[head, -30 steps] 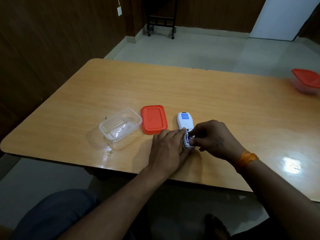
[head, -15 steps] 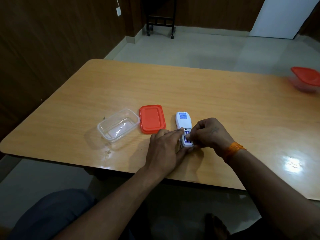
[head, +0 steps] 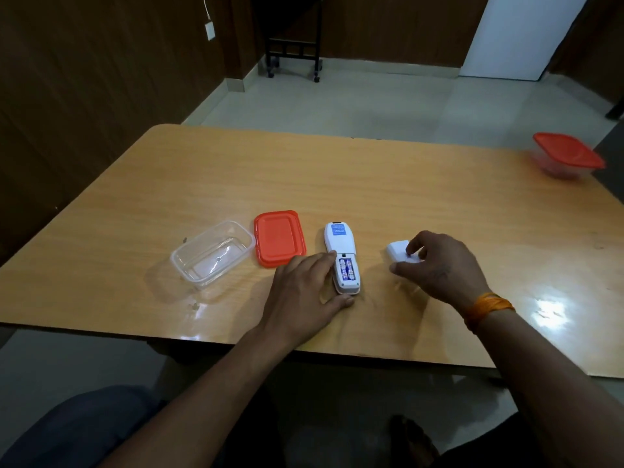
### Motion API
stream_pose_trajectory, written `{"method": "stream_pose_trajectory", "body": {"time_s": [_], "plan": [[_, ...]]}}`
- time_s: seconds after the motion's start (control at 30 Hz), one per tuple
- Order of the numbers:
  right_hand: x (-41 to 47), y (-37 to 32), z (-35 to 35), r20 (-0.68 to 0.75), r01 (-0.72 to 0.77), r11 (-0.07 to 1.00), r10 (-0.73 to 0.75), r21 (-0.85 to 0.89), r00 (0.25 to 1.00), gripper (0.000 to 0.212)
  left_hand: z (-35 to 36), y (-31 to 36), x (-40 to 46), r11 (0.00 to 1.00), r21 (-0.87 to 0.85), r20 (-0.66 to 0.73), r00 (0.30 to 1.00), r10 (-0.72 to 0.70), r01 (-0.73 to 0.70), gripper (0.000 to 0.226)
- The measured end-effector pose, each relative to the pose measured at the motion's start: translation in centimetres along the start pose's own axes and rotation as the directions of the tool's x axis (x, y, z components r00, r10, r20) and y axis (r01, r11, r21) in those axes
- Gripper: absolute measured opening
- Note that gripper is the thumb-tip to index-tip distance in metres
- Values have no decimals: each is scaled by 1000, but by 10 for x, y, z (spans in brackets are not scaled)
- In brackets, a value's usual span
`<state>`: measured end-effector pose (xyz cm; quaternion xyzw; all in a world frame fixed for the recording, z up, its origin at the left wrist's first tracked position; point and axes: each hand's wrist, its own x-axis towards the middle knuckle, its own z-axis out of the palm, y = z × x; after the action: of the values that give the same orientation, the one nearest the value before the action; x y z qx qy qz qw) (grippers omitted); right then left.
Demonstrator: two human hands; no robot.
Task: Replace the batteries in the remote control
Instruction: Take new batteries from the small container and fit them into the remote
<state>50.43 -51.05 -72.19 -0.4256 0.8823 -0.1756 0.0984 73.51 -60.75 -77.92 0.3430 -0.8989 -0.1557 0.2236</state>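
A white remote control (head: 339, 241) lies face down on the wooden table (head: 371, 184), its battery bay uncovered. Two blue-and-white batteries (head: 346, 269) sit side by side in the bay. My left hand (head: 304, 295) rests against the remote's left side and near end, fingers touching its edge. To the right, my right hand (head: 439, 265) pinches the white battery cover (head: 400, 252) on the table, thumb and fingers closed around it.
An empty clear plastic box (head: 211, 253) and its orange lid (head: 278, 238) lie left of the remote. A second clear box with an orange lid (head: 567, 155) stands at the far right edge. A black wheeled stand (head: 293, 35) is on the floor beyond.
My right hand has left the remote's battery bay and moved right to the white cover. The batteries now show uncovered in the bay. My left hand stays at the remote.
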Motion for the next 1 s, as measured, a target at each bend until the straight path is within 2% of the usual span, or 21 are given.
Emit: {"method": "stream_pose_trajectory", "body": {"time_s": [0.2, 0.37, 0.5, 0.77, 1.0], "plan": [[-7, -9, 13, -70, 26, 998, -30, -54, 997, 37, -7, -6, 8, 1000, -15, 62, 998, 11, -10, 91], [-33, -41, 17, -154, 83, 985, -59, 152, 986, 34, -10, -9, 13, 1000, 0, 157, 988, 11, -11, 103], [-60, -70, 26, -166, 212, 962, -184, 173, 969, 35, -12, -14, 17, 999, -26, 186, 982, 27, -23, 97], [-66, -77, 36, -168, 213, 976, -204, 38, 965, 43, -19, -18, 20, 998, -45, 227, 972, 51, -42, 91], [-65, -81, 40, -154, 204, 979, -199, 12, 968, 45, -25, -21, 28, 998, 0, 282, 957, 64, -67, 91]]}}
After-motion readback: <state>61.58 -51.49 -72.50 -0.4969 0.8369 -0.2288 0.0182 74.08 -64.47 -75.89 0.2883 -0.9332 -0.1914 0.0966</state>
